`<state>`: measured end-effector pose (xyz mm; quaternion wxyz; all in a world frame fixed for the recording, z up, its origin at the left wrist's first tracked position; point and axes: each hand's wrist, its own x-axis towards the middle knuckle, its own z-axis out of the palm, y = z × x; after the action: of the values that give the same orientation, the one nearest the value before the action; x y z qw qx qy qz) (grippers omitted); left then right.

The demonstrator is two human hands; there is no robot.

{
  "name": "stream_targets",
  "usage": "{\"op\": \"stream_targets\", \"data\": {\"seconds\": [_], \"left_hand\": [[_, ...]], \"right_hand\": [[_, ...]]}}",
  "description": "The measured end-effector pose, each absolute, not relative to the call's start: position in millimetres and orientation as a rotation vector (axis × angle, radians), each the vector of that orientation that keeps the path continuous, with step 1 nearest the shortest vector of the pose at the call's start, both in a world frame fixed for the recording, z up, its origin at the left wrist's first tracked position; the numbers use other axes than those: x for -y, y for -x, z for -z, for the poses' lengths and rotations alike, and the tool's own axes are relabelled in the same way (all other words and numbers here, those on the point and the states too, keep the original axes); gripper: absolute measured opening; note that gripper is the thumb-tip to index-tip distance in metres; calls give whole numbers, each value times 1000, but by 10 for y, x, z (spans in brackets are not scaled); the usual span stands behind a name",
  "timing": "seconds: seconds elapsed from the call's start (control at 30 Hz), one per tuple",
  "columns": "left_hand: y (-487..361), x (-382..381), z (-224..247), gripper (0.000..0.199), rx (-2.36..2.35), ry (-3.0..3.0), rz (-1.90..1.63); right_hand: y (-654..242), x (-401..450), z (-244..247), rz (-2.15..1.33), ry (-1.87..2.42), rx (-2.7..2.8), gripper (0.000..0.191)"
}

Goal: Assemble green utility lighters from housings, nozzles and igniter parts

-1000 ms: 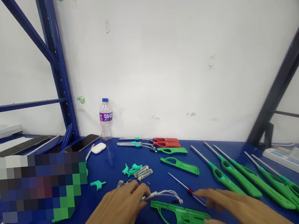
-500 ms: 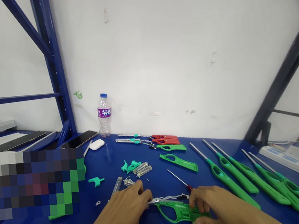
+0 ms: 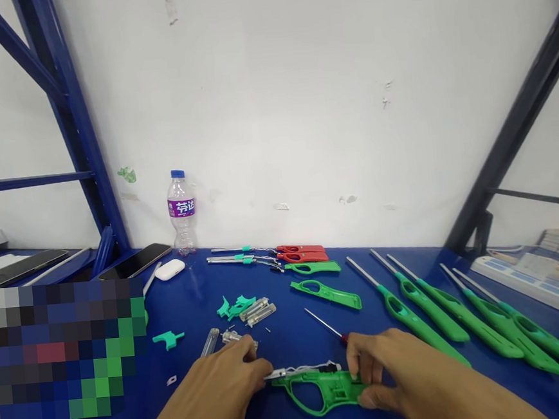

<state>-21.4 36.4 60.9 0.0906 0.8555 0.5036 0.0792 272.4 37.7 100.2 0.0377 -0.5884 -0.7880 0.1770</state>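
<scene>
My left hand (image 3: 234,374) is closed on the silver metal tube (image 3: 277,373) of a long-necked lighter; most of the tube is hidden behind the hand. White wires (image 3: 306,367) run from it to a small black part (image 3: 331,367). Just below lies a green half shell of the lighter handle (image 3: 322,387), hollow side facing up, with a finger loop. My right hand (image 3: 384,369) pinches the shell's right end between thumb and fingers. A screwdriver (image 3: 326,325) with a red handle lies behind my right hand, partly hidden by it.
Several assembled green lighters (image 3: 427,327) lie at right. Turquoise triggers (image 3: 239,307) and clear fuel tanks (image 3: 258,311) are behind my left hand. Red shells (image 3: 302,253), another green half shell (image 3: 327,294), a bottle (image 3: 182,214) and a phone (image 3: 136,263) sit farther back. Pixelation covers the lower left.
The camera view has turned slightly, so the scene sits farther left. Both hands keep their holds. More of the green shell's narrow left end shows below the metal tube.
</scene>
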Motion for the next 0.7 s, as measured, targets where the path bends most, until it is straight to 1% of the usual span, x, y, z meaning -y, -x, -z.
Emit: {"op": "stream_targets", "data": {"seconds": [0.1,0.2,0.27,0.33,0.43,0.5,0.57,0.7], "left_hand": [[224,-327,-623,51,-1477,-2546,-232],[223,-307,-583,52,-1488,-2540,-238],[222,-299,-556,50,-1511,-2537,-280],[225,-293,-555,47,-1514,-2540,-274],[235,-275,-610,44,-1474,-2547,-217],[240,-250,-659,43,-1462,-2544,-215],[235,-218,-695,45,-1452,-2548,-217],[205,-164,-725,46,-1433,-2547,-172]], "right_hand": [[-2717,-371,-1013,-629,1839,2408,34],[-2687,-381,-1014,-620,1854,2416,45],[-2667,-383,-1009,-602,1859,2433,47],[-2653,-380,-1003,-585,1833,2444,43],[-2645,-380,-992,-564,1773,2447,29],[-2648,-391,-977,-555,1739,2453,23],[-2662,-409,-945,-549,1702,2465,22],[-2709,-442,-856,-529,1644,2490,25]]}}
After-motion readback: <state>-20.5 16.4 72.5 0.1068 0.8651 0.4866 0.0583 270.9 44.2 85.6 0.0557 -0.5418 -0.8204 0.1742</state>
